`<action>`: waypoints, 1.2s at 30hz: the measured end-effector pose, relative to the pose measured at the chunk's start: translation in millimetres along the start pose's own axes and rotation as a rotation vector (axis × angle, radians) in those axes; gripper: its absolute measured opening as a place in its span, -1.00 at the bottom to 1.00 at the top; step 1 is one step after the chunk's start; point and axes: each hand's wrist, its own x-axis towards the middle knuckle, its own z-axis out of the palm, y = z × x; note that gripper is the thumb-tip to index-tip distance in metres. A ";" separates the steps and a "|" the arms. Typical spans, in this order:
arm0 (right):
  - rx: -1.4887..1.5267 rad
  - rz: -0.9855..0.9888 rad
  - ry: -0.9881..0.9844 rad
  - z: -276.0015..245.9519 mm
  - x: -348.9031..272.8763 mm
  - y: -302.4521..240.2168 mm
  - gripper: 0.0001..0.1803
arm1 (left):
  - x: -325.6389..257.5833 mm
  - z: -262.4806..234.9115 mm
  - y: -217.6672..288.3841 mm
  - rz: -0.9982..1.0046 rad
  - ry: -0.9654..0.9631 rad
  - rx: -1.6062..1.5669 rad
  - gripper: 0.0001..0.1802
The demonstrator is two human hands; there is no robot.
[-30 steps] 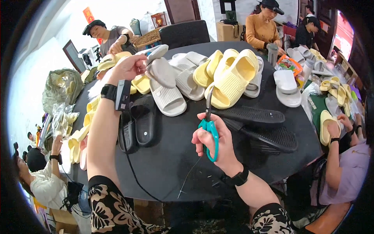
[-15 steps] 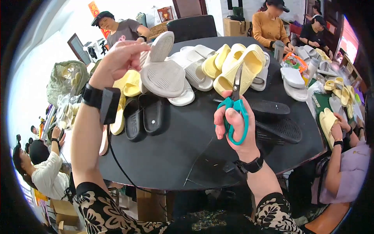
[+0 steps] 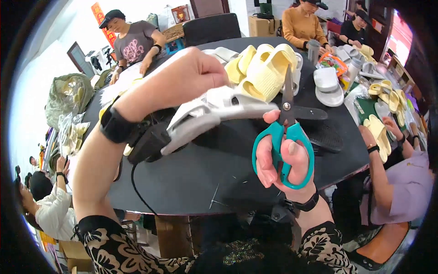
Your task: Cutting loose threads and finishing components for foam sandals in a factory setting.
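My left hand (image 3: 189, 77) is closed in a fist above a pair of light grey slippers (image 3: 196, 132), which it seems to hold. The grip point is hidden behind the hand. The slippers lie on their sides, soles toward me, slightly blurred. In my right hand (image 3: 292, 166) is a pair of scissors (image 3: 286, 106) with teal handles, fingers through the loops. Its blades point up and away, nearly together, right of the grey slippers' end. Behind the blades rests a stack of pale yellow slippers (image 3: 262, 75). A black slipper (image 3: 312, 113) lies behind the scissors.
A dark table (image 3: 178, 192) spreads before me, with loose thread bits on it. White slippers (image 3: 328, 93), a grey tumbler (image 3: 313, 52) and an orange bag (image 3: 334, 63) are at the right. Co-workers surround the table. A black cable (image 3: 137, 187) hangs from my left wrist.
My left hand has moved right, turning the grey slippers from upright and flat onto their sides. The scissors have come closer to me and slightly right. A co-worker behind now leans over the table.
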 end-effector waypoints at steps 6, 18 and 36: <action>0.209 0.202 0.019 -10.0 -23.7 -6.4 -0.41 | -24.9 12.0 29.1 -0.041 -0.212 -0.216 -0.77; 0.175 0.851 -0.096 -17.6 -78.8 14.2 -0.39 | -135.4 85.6 29.6 -0.593 0.018 -0.733 -0.80; 0.432 1.188 -0.299 -16.1 -105.0 72.8 -0.29 | -200.3 152.4 23.5 -0.508 0.514 -0.752 -0.77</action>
